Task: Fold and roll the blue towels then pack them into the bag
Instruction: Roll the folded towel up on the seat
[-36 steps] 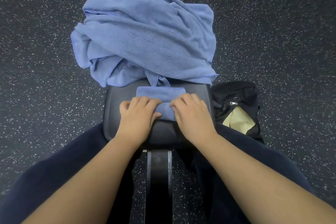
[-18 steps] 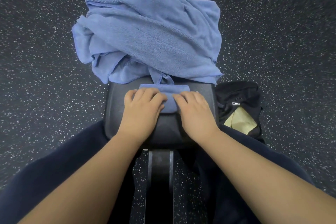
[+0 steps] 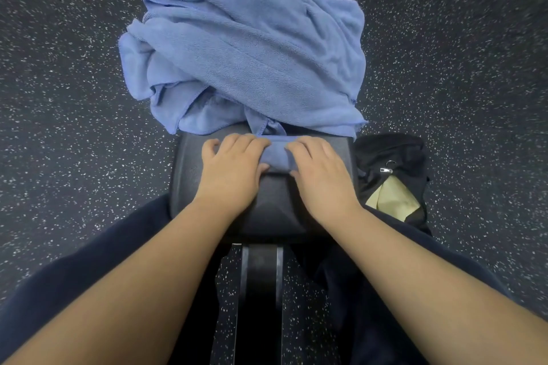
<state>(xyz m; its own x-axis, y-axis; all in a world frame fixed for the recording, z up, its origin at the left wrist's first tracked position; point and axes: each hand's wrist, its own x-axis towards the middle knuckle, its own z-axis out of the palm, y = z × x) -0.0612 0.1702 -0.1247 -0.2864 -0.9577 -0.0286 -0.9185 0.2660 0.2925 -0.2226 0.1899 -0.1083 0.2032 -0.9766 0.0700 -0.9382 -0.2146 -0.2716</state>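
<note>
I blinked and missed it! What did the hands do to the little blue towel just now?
Both hands, left hand and right hand, rolled the small towel forward along the bench, toward the towel pile. The flat part showing ahead of the fingers has almost gone. The pile and the bag on the floor stayed put.

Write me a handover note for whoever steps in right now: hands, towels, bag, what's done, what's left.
Left hand and right hand: both pressing on the small rolled towel on the black bench pad.
Unfolded towel pile: heaped on the far end of the bench.
Bag: on the floor to the right, open.
Done: roll nearly finished.
Left: bag it, then the pile.
</note>
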